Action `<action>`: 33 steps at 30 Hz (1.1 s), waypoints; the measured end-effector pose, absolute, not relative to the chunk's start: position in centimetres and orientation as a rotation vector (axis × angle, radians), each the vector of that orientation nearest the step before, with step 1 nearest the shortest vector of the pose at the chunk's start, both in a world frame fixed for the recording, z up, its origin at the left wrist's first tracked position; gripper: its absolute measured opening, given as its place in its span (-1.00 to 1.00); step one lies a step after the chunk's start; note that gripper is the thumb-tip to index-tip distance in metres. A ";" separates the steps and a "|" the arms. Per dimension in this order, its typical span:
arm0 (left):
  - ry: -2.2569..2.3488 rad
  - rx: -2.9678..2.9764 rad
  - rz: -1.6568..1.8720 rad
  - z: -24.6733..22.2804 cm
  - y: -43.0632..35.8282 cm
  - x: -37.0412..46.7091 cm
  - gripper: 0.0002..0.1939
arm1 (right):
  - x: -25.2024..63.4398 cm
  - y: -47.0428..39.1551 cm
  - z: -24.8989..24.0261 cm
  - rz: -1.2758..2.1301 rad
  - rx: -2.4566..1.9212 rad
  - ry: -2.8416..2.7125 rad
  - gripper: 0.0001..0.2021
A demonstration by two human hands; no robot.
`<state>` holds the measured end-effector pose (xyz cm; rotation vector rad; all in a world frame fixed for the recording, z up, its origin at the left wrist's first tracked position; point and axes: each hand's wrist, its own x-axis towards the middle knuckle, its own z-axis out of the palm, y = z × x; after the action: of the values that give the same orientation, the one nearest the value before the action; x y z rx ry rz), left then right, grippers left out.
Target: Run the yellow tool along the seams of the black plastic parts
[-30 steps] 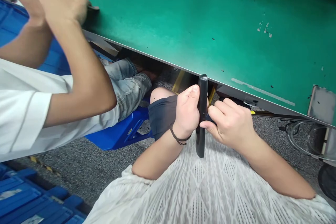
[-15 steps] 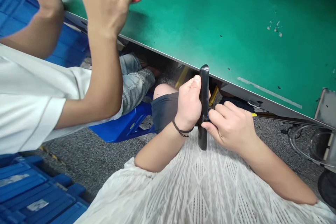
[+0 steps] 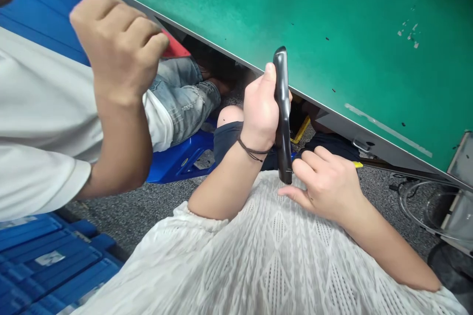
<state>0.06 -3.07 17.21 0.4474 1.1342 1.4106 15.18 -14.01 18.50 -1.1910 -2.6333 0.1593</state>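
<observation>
My left hand (image 3: pixel 260 108) is wrapped around a long, glossy black plastic part (image 3: pixel 283 123), thumb along its upper side. The part stands nearly upright in the view, its top over the table edge and its lower end above my lap. Close by on the right, my right hand (image 3: pixel 327 182) is closed with the thumb stretched out below the part's lower end. A slim tool with a yellow end (image 3: pixel 357 164) pokes out behind its knuckles; the working end is hidden by the fingers. I see a small gap between the right fingers and the part.
A green-topped table (image 3: pixel 229 5) with dark scraps runs across the front. On the left, a co-worker's hand (image 3: pixel 118 44) grips a red tool (image 3: pixel 175 45). Blue crates (image 3: pixel 51 261) stand at lower left, a blue stool (image 3: pixel 173 160) beside me. Clear tubing (image 3: pixel 414 202) lies at right.
My left hand has raised the black part, so its lower end now sits by my right fingers. The co-worker's near hand has moved down and left, off the table.
</observation>
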 end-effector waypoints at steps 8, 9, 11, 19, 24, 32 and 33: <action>1.216 0.394 1.453 16.5 -2.1 -0.6 -0.41 | 15.2 -14.3 18.4 -0.012 -1.275 -2.599 -0.53; 1.230 0.379 1.453 16.4 -2.0 -0.7 -0.40 | 15.2 -14.3 18.3 -0.042 -1.284 -2.592 -0.53; 1.246 0.354 1.462 15.9 -1.9 -0.8 -0.39 | 15.3 -14.3 18.0 -0.117 -1.306 -2.570 -0.53; 1.252 0.316 1.508 14.3 -1.4 -1.7 -0.37 | 15.7 -14.6 17.4 -0.162 -1.276 -2.362 -0.61; 1.251 0.245 1.509 14.7 -1.2 -2.2 -0.37 | 17.1 -14.1 16.5 0.062 -1.661 -2.410 -0.74; 1.263 0.475 1.530 14.3 -1.7 -3.1 -0.57 | 18.9 -14.9 12.4 0.152 -1.913 -2.641 0.07; 1.266 0.555 1.522 14.5 -1.6 -3.2 -0.64 | 19.0 -15.1 11.7 0.200 -1.912 -2.613 0.07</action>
<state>-3.16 -1.64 14.53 0.5553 1.2661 1.5222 18.97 -15.09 11.71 -1.9123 -2.6133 0.2002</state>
